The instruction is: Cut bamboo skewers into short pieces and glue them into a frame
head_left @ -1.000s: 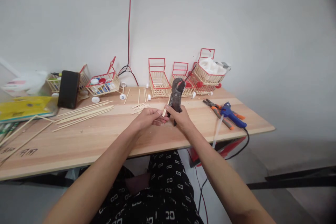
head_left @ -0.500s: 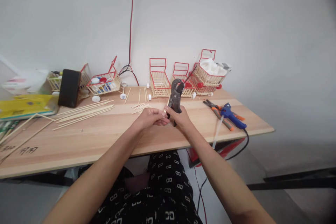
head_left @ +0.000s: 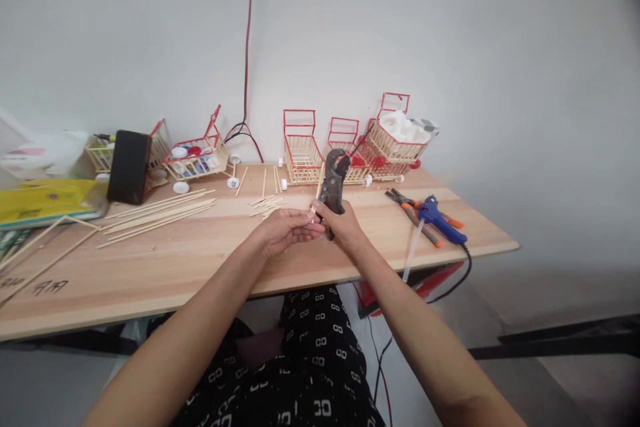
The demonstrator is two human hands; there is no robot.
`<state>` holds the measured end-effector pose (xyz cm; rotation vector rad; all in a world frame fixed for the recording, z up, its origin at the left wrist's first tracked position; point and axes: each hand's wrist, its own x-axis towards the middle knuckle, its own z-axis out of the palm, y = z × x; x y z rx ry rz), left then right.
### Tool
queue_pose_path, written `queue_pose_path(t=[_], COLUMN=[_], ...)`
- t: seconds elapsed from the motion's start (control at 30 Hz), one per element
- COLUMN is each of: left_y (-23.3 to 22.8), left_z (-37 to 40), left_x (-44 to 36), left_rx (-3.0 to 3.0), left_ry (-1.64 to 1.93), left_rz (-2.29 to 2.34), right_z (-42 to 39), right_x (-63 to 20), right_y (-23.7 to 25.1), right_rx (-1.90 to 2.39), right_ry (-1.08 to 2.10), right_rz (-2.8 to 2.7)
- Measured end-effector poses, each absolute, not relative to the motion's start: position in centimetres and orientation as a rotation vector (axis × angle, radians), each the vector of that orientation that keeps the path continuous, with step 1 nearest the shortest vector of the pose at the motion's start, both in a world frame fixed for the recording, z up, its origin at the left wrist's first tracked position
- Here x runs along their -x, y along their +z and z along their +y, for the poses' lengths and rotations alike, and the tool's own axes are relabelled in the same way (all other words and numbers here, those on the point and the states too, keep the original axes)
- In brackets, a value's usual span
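Observation:
My right hand [head_left: 345,225] is wrapped round a black hand cutter [head_left: 332,183] with a hooked head pointing up, held above the middle of the table. A thin wooden stick [head_left: 320,183] stands nearly upright along the cutter's left side, with my right thumb by its lower part. My left hand [head_left: 290,228] is closed in a pinch at the stick's lower end, fingertips close to the right hand. Behind the hands lie several short cut sticks [head_left: 267,204]. Small stick-built shopping carts with red rims stand by the wall, one of them [head_left: 303,159] just behind the cutter.
Long wooden sticks [head_left: 155,217], a black phone [head_left: 129,167] and a yellow packet [head_left: 45,199] lie on the left. On the right are orange-handled pliers [head_left: 420,223] and a blue glue gun [head_left: 443,219], its cord hanging off the table edge [head_left: 480,257].
More of the wooden stick shows beside the cutter. My hands stay close together in nearly the same place, and the view has shifted slightly.

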<state>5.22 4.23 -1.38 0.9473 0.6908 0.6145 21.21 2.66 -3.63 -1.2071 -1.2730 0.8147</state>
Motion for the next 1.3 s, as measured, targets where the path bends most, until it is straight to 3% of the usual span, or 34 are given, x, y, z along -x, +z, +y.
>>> queue_pose_path(t=[0.9,1.1,1.3], left_y=[-1.6,-0.6,0.8], left_z=[4.1,3.3,2.0], left_x=[-4.8,-1.7,0.0], left_rx=[-1.331,-1.418,-1.476], left_ry=[0.728,0.827,0.867], left_rz=[0.683,0.760,0.791], right_z=[2.2,-0.3,-4.7], right_x=[-20.7,-23.0,-24.7], right_y=[-2.9,0.2,4.0], right_rx=[1.251,1.370,1.765], right_ry=[0.794,0.794,0.950], right_rz=[-1.417,-1.716,-1.957])
